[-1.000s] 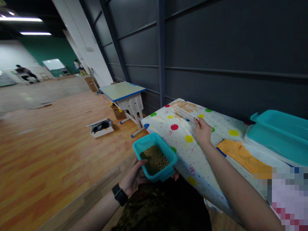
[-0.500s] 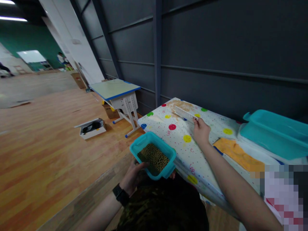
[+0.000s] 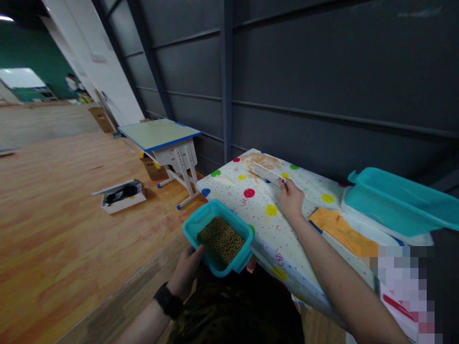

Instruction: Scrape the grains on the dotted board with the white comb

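Observation:
My left hand (image 3: pixel 187 271) grips the near side of a teal plastic container (image 3: pixel 190 230), its thumb over the rim. Small round greenish-tan beans (image 3: pixel 224 241) lie inside it. The container is held beside the table's front edge. My right hand (image 3: pixel 292 198) reaches over the table and is closed on the end of a long flat white strip (image 3: pixel 266 171). The strip's far end is at a patch of fine tan crumbs (image 3: pixel 263 160) spread near the table's far corner. A spotted cloth (image 3: pixel 233 188) covers the table.
An orange cloth (image 3: pixel 339 229) lies right of my right arm. Behind it stands a larger teal bin (image 3: pixel 398 200). A school desk (image 3: pixel 161 134) and an open white box (image 3: pixel 124 196) are on the left. A dark panelled wall (image 3: pixel 322 62) backs the table.
The view has turned slightly right, so things sit further left. Both hands keep hold of the container and the strip, and the strip remains by the crumbs.

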`<state>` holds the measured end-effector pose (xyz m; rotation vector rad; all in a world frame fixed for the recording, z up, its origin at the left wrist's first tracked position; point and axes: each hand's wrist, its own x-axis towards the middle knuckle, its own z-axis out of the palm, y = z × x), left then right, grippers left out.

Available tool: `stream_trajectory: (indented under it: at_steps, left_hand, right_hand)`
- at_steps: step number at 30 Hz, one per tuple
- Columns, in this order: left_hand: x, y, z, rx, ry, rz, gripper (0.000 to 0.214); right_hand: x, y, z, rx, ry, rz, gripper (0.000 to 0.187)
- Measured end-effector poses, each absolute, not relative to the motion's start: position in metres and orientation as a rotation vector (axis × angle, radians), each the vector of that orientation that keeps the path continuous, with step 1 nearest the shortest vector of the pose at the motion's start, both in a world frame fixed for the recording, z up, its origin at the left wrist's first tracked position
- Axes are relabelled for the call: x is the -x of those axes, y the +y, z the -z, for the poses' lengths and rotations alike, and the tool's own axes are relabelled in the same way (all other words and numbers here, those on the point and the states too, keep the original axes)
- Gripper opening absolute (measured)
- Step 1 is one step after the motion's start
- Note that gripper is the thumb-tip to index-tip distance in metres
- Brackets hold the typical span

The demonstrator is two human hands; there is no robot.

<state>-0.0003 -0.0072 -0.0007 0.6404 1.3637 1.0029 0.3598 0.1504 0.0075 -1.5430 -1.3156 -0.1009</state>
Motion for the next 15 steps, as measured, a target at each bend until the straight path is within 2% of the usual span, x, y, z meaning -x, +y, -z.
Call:
stream_trajectory:
  at_steps: [6, 15]
  left_hand:
    - [0.008, -0.006, 0.005, -0.664, 1.382, -1.178, 0.043]
    - [0.033, -0.014, 0.011, -0.627, 1.371, -1.157, 0.044]
  right_hand:
    - [-0.359, 0.152, -0.007, 1.519, -1.266, 0.073, 0.048]
    - [-0.362, 0.167, -0.011, 1.468, -1.189, -0.084, 0.036]
